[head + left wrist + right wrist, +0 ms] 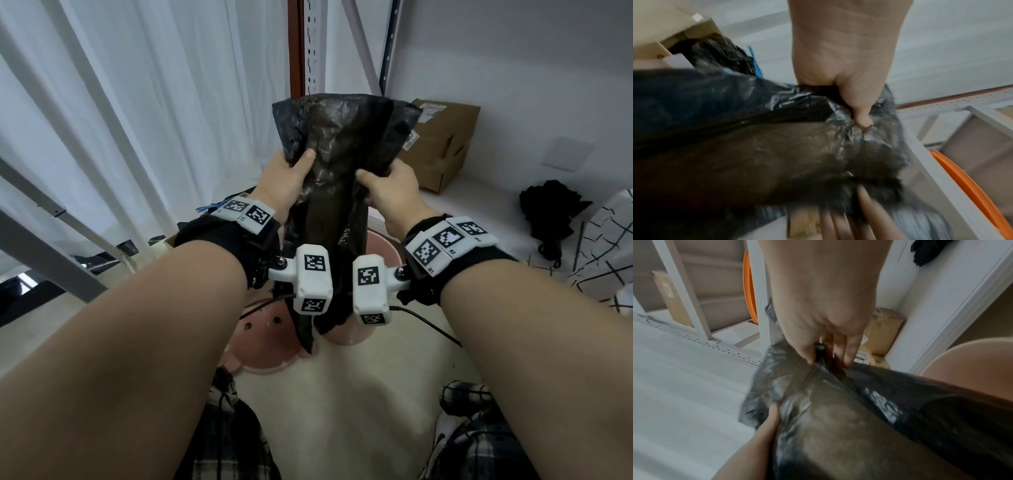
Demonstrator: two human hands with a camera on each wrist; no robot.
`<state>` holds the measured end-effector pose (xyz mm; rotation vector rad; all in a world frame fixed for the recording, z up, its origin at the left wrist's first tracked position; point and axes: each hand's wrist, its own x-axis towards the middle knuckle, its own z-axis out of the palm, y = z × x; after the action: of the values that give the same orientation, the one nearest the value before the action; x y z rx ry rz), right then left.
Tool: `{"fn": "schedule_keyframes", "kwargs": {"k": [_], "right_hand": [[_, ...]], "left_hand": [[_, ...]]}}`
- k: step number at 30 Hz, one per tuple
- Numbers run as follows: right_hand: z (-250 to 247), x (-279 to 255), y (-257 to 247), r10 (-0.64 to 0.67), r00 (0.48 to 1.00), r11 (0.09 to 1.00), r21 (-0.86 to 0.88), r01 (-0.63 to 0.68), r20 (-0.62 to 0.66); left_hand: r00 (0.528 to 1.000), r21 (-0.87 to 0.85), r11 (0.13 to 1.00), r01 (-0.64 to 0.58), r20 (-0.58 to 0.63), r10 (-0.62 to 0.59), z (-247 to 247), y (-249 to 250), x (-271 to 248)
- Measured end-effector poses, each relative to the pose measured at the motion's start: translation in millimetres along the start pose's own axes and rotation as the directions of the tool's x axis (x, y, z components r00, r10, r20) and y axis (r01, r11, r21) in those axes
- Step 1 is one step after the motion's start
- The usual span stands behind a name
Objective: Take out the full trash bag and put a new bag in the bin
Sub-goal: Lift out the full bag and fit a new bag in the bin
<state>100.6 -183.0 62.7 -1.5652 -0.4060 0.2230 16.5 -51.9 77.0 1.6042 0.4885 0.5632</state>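
Note:
A thin black trash bag (337, 161) hangs long and flat in front of me, its upper end raised above both hands. My left hand (291, 174) pinches its left side with the thumb on the front (861, 116). My right hand (387, 186) pinches the right side between thumb and fingers (830, 352). The bag's lower end drops onto a pink bin (270, 339) that lies on the floor under my wrists, mostly hidden behind the bag and wrist cameras. The same black plastic fills both wrist views (777, 154) (838, 410).
A brown cardboard box (442, 144) stands at the back right against the wall. A black bundle (551, 212) lies on the floor at the right beside a white patterned cloth (603, 246). White curtains (120, 120) and a white metal frame (51, 253) fill the left. An orange disc (972, 191) sits behind the frame.

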Motion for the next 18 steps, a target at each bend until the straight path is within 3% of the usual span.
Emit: {"fn": "schedule_keyframes", "kwargs": {"k": [4,7,11,14,16,18], "right_hand": [[-26,20,23,-0.069,0.976,0.985,-0.168,0.034,-0.208],[-50,23,39,-0.053,0.959,0.979,-0.203,-0.006,-0.279],[-62,12,41,0.018,0.970,0.996,-0.076,-0.038,-0.243],[-60,8,31,0.085,0.981,0.995,0.069,-0.074,-0.175],[-58,12,31,0.130,0.973,0.989,0.098,-0.113,-0.190],[-55,17,34,0.170,0.966,0.984,0.092,-0.155,-0.196]], "left_hand": [[0.997,0.161,0.986,0.050,-0.061,-0.041,-23,-18,5],[0.979,0.319,0.944,0.083,-0.205,-0.017,-45,-41,12],[0.986,0.300,0.948,0.109,-0.153,-0.065,-54,-60,12],[0.980,0.161,0.978,0.132,-0.169,-0.104,-49,-53,10],[0.977,0.062,0.987,0.147,-0.168,-0.134,-44,-49,11],[0.974,0.075,0.988,0.132,-0.198,-0.115,-41,-46,12]]}}
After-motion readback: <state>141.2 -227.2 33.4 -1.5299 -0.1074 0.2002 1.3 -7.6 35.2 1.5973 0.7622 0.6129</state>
